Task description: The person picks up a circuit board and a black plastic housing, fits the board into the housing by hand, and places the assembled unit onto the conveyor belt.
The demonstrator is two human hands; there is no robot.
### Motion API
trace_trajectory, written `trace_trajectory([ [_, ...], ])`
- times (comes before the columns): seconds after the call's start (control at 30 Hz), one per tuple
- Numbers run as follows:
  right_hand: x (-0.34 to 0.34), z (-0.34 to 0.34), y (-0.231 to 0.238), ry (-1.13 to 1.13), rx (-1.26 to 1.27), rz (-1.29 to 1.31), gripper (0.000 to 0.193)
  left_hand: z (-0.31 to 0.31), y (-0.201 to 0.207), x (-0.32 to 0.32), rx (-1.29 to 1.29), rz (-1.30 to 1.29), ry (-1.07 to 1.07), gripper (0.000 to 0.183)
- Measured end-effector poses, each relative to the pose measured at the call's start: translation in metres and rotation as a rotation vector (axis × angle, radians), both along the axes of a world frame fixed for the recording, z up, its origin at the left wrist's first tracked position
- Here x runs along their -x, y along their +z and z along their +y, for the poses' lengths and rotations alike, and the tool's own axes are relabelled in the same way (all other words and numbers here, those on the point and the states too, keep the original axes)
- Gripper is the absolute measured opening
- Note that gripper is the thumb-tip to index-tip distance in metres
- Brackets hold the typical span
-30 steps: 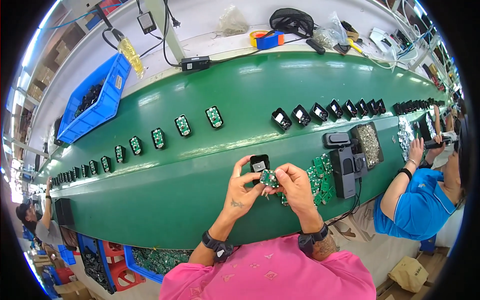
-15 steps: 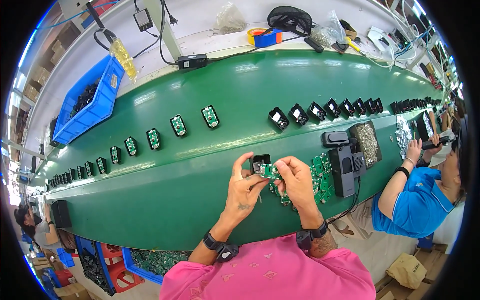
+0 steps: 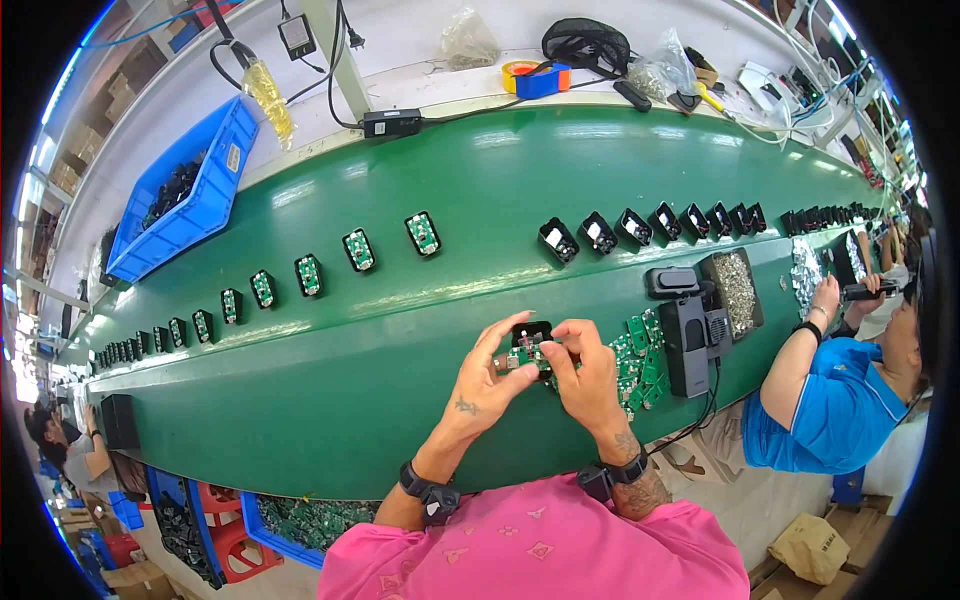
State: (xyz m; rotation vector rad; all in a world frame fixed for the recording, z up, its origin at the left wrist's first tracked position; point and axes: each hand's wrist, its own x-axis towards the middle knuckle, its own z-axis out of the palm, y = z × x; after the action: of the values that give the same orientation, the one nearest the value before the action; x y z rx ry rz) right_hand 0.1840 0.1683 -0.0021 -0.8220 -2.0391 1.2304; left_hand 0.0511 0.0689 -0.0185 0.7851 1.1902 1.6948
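"Left hand (image 3: 483,382) first: what do you see it doing?"

"From my seat far off, I see it grasping. Its thumb lies against the near side of a green circuit board (image 3: 525,356), and its fingers reach along the left of a black case (image 3: 530,328)."

"And the right hand (image 3: 590,375)?"

"Grasping too, as I read it: thumb at the board's right end, fingers bent by the right side of the case. I can't make out whether those fingertips press on plastic or board."

"Where exactly is the board, then?"

"Between the two thumbs, overlapping the near part of the case's mouth. I can't tell whether any edge sits inside."

"What worries you?"

"Tilt, mainly. If one thumb pressed harder than the other, I judge the board could sit crooked and jam on the rim. Forcing it might then crack a solder joint. Fingers also hide much of the case, so anything trapped beneath the board could escape me."

"And if it slipped?"

"I'd fear losing it among the loose boards (image 3: 640,362) on the green bench (image 3: 300,420), just beside the right hand. Haste or a weak pinch would be the likely cause."
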Motion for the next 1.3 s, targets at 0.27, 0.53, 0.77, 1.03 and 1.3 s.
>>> trace_trajectory([
  [0.27, 0.007, -0.006, 0.002, -0.045, -0.391, 0.059, 0.017, 0.003, -0.001, -0.009, 0.036, 0.004, 0.056, 0.056],
  [0.53, 0.0, -0.005, -0.009, -0.036, -0.309, 0.149, 0.013, 0.007, 0.006, -0.018, 0.06, -0.056, 0.076, 0.053],
  [0.77, 0.002, -0.009, -0.007, -0.01, 0.082, 0.355, 0.005, 0.007, 0.008, -0.02, 0.058, 0.048, 0.123, 0.05],
  [1.03, -0.005, -0.008, 0.016, -0.067, -0.575, 0.091, 0.008, 0.004, 0.032, -0.02, 0.031, 0.326, 0.319, 0.052],
  [1.3, -0.006, -0.001, 0.031, 0.028, -0.494, 0.102, 0.008, 0.003, 0.041, -0.021, 0.004, 0.603, 0.388, 0.053],
])
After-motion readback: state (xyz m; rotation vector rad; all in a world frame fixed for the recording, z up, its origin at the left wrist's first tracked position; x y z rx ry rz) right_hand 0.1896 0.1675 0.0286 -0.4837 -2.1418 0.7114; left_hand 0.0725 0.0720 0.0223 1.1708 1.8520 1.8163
